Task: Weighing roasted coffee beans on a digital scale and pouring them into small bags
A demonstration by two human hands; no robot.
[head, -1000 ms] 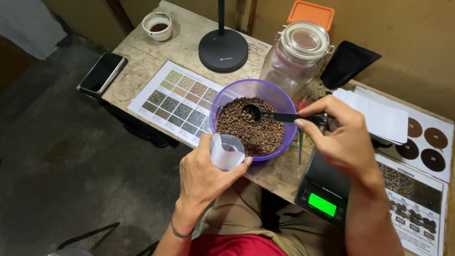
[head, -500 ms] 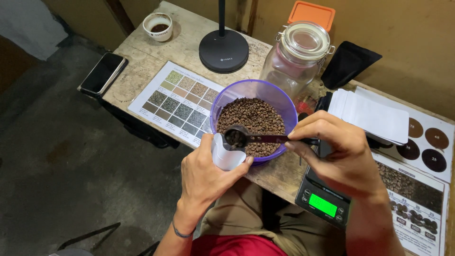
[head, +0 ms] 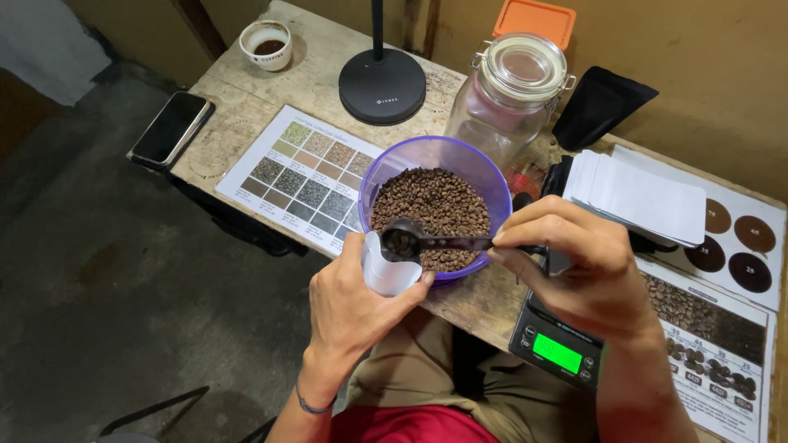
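Your left hand, low in the middle of the frame, is curled nearly closed around a small white pouch, thumb on one side and fingers wrapped round the other, holding it upright with its mouth just at the near rim of the purple bowl. Your right hand, right of centre, is closed in a pinch: thumb and fingertips meet on the handle of a dark measuring scoop, the other fingers folded loosely beneath. The scoop lies roughly level, its handle running left from your fingers, and its cup sits directly over the pouch's mouth with brown coffee beans in it (whether the cup touches the pouch you cannot tell from here).

The bowl stands at the centre of the frame on a wooden table, filled with more beans. Just left of it lies a printed colour chart, and further left a dark phone. Above the bowl are a round black lamp base and a clear glass jar with a clamp lid. Below your right hand sits a digital scale with a lit green display; a stack of white pouches rests at the right.
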